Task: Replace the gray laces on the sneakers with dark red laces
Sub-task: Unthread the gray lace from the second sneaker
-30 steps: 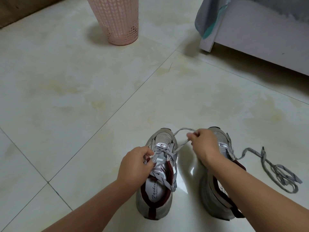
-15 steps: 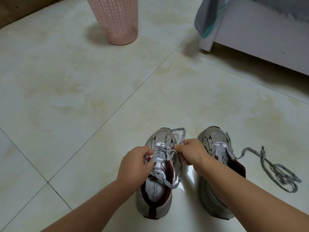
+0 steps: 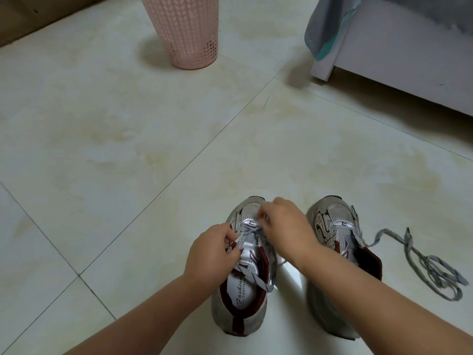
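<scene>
A person seated on a pale tiled floor (image 3: 128, 162) works the gray lace (image 3: 258, 276) out of the left sneaker (image 3: 240, 311), which stands upright, toe pointing away, so that its eyelets face up within easy reach. The left hand (image 3: 212, 252) is closed in a pinch on a strand of that lace at the sneaker's left eyelet row, apparently to hold it taut and steady the shoe. The right hand (image 3: 284, 226) is bent over the lowest crossings near the toe, its fingers curled on the lace there, though the exact grip is blurred by motion. A freed length of the lace trails over the tongue and down the sneaker's right side. Just to the right of this shoe stands the right sneaker (image 3: 337, 242), whose eyelets look largely empty; its own gray lace (image 3: 432, 267) lies in a loose tangle on the floor further right, one end seemingly at that shoe's upper. No dark red laces can be seen anywhere in view, so the job appears to be at the stripping stage. Well beyond the left sneaker stand a pink perforated basket (image 3: 184, 29) and, off to its right, white furniture (image 3: 396, 60) draped with gray cloth (image 3: 325, 24).
</scene>
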Demonstrator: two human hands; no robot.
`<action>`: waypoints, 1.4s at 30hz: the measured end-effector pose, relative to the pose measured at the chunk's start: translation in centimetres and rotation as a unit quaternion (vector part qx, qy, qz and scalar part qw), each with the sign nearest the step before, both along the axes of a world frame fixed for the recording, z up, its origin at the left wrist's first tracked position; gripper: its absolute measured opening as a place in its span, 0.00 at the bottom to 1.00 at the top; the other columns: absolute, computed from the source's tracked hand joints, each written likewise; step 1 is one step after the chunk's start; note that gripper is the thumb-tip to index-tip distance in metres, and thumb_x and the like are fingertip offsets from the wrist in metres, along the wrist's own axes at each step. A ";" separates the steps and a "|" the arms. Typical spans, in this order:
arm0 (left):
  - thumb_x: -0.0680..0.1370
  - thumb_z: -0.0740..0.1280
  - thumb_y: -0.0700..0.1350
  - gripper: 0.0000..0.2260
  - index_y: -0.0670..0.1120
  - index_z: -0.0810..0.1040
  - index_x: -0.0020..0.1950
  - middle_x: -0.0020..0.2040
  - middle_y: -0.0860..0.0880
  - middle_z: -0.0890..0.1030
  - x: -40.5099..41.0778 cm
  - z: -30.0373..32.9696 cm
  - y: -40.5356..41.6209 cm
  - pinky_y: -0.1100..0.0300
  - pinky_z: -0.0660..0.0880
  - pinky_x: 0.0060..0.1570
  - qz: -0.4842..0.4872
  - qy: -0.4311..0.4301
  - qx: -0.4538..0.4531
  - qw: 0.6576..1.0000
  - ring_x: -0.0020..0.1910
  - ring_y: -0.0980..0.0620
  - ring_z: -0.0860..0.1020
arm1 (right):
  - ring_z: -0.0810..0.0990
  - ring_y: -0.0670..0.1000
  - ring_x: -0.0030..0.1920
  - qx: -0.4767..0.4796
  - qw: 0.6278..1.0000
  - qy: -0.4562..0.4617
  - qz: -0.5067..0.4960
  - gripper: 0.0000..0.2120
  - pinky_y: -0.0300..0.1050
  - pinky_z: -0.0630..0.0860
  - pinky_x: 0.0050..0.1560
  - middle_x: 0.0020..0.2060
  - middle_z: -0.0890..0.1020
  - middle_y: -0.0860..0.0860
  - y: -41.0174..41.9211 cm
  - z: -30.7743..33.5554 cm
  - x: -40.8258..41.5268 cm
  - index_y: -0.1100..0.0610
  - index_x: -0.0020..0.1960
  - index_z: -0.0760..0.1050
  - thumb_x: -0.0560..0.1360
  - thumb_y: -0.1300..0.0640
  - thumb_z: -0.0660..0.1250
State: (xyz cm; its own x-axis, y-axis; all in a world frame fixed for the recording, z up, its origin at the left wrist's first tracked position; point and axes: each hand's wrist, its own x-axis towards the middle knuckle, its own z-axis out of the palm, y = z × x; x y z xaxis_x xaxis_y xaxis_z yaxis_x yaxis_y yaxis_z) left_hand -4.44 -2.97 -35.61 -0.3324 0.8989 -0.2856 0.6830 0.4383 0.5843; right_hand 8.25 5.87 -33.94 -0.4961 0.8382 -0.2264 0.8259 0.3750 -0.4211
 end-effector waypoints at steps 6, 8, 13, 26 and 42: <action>0.71 0.68 0.43 0.05 0.52 0.73 0.41 0.31 0.55 0.70 -0.3 -0.1 0.0 0.68 0.62 0.30 -0.005 -0.014 0.000 1.000 0.32 0.59 0.69 | 0.73 0.55 0.54 -0.001 0.996 -0.007 0.089 0.09 0.45 0.70 0.45 0.50 0.76 0.54 -0.9 -2.0 -1.6 0.56 0.53 0.78 0.75 0.59 0.63; 0.71 0.68 0.43 0.05 0.52 0.74 0.41 0.31 0.55 0.70 -0.4 -0.1 0.0 0.69 0.62 0.31 -0.007 -0.018 0.003 1.000 0.32 0.59 0.70 | 0.73 0.55 0.53 0.011 0.995 -0.015 0.097 0.08 0.45 0.70 0.44 0.50 0.76 0.53 -0.7 -2.2 -1.7 0.57 0.52 0.77 0.74 0.59 0.63; 0.71 0.68 0.43 0.04 0.52 0.74 0.41 0.32 0.54 0.72 -0.6 -0.3 -0.2 0.68 0.64 0.31 -0.017 -0.024 0.003 1.000 0.33 0.58 0.70 | 0.73 0.55 0.52 -0.001 0.994 -0.035 0.104 0.06 0.44 0.66 0.43 0.48 0.76 0.55 -0.4 -2.2 -2.3 0.59 0.48 0.75 0.73 0.64 0.61; 0.72 0.67 0.44 0.03 0.51 0.75 0.42 0.33 0.56 0.72 -0.8 0.0 0.1 0.68 0.61 0.31 -0.043 -0.010 0.020 0.999 0.34 0.57 0.70 | 0.70 0.56 0.38 -0.094 0.995 0.013 -0.034 0.10 0.46 0.66 0.35 0.38 0.72 0.54 -0.4 -2.3 -1.7 0.57 0.36 0.65 0.76 0.62 0.57; 0.72 0.67 0.43 0.05 0.53 0.74 0.40 0.37 0.56 0.75 -0.7 0.0 -0.2 0.67 0.65 0.35 -0.059 -0.014 0.024 0.998 0.39 0.56 0.74 | 0.70 0.47 0.33 -0.148 0.979 0.079 -0.113 0.16 0.36 0.62 0.29 0.30 0.71 0.45 0.0 -2.0 -1.7 0.52 0.34 0.65 0.73 0.71 0.56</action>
State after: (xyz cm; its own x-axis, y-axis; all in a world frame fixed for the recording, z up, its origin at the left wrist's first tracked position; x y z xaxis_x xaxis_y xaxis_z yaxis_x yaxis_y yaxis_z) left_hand -5.13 -3.15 -35.62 -0.2157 0.9441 -0.2492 0.7119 0.3267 0.6216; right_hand 6.59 5.84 -35.99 -0.3542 0.8403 -0.4104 0.7891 0.0331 -0.6134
